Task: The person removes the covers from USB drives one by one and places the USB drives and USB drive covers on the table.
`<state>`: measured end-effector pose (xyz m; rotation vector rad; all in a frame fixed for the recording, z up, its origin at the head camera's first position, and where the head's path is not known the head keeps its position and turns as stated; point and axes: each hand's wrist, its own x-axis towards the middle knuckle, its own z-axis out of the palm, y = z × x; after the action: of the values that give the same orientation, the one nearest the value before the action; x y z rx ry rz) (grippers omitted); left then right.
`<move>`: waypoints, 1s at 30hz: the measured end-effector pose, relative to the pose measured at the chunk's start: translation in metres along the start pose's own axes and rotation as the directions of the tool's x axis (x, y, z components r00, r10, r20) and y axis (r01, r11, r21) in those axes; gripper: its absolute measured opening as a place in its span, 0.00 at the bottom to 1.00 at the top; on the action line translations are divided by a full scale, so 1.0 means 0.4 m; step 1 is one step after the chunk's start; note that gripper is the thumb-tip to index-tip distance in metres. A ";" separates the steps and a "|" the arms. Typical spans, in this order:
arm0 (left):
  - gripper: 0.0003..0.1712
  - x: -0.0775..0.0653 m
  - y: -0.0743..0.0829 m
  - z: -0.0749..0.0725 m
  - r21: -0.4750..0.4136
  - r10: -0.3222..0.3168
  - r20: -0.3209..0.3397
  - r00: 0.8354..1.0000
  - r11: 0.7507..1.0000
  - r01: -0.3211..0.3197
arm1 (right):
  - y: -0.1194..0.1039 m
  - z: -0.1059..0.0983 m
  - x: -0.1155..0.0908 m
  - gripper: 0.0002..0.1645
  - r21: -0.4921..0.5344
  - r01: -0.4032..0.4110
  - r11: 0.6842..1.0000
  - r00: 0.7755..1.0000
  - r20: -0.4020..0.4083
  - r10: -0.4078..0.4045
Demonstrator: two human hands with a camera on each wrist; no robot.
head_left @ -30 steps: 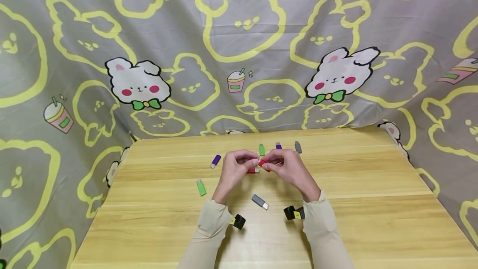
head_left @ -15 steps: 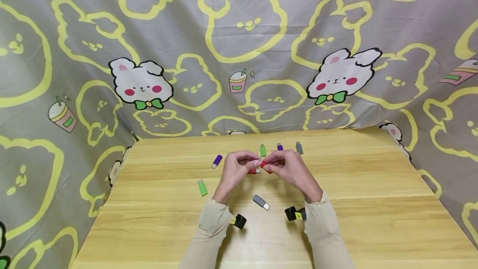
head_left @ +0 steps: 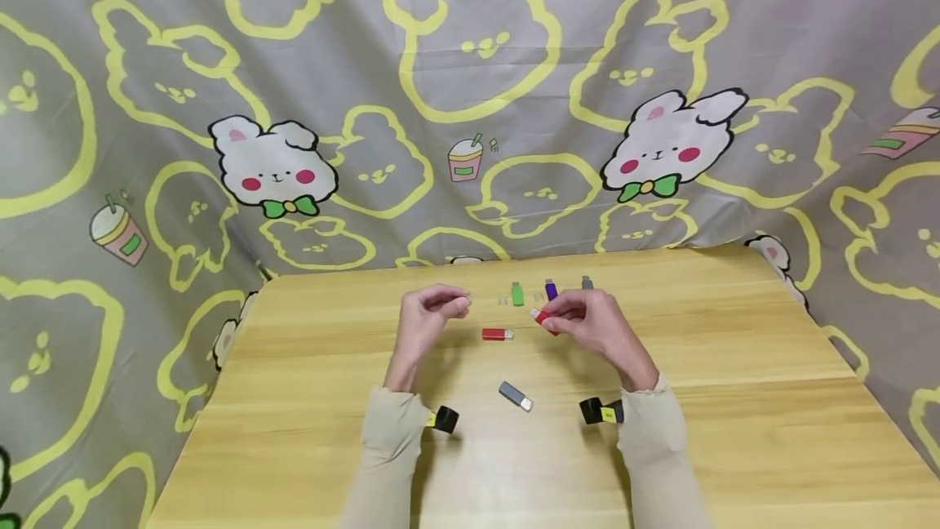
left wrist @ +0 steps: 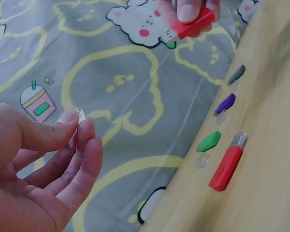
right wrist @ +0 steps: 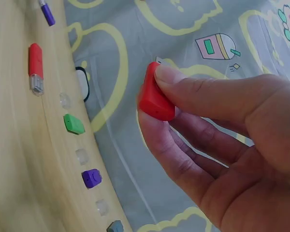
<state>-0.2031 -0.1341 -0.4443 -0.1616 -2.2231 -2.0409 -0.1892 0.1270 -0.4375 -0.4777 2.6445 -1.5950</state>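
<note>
My right hand (head_left: 591, 321) pinches a red USB stick (right wrist: 156, 94) between thumb and fingers, its metal plug bare and pointing toward the left hand. Apart from it, my left hand (head_left: 432, 313) pinches a small clear cap (left wrist: 81, 114) between thumb and fingertips, above the table. Between the hands on the table lies another red USB stick (head_left: 497, 335), whose plug seems to wear a clear cap (right wrist: 36, 86). Nearer the front is a grey USB stick (head_left: 516, 396). The left hand and forearm hide part of the table's left side.
Along the back stand a green USB stick (head_left: 517, 294), a purple one (head_left: 551, 290) and another grey one (head_left: 587, 282), with loose clear caps (right wrist: 82, 156) beside them. In the right wrist view a further purple stick (right wrist: 48, 15) shows. A patterned curtain (head_left: 470, 145) hangs behind the wooden table (head_left: 749, 431).
The hands have drawn apart: the left went left with the clear cap, the right went right with the red USB stick, its plug now bare. The red stick on the table is uncovered.
</note>
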 end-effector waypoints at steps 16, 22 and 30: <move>0.07 0.006 -0.006 -0.055 -0.048 -0.036 -0.034 0.999 0.998 0.034 | 0.050 0.017 0.025 0.11 0.045 -0.007 0.999 0.997 -0.071 0.010; 0.08 0.010 -0.012 -0.065 -0.047 -0.061 -0.046 0.997 0.997 0.058 | 0.051 0.056 0.062 0.10 0.018 -0.009 1.000 0.992 -0.129 0.011; 0.08 0.008 -0.017 -0.077 -0.035 -0.085 -0.128 0.988 0.996 0.081 | 0.036 0.101 0.151 0.12 0.035 -0.040 0.999 0.991 -0.123 0.044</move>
<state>-0.2071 -0.1655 -0.4479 0.0611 -2.1565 -2.0627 -0.2435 0.0824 -0.4604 -0.3304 2.6911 -1.7068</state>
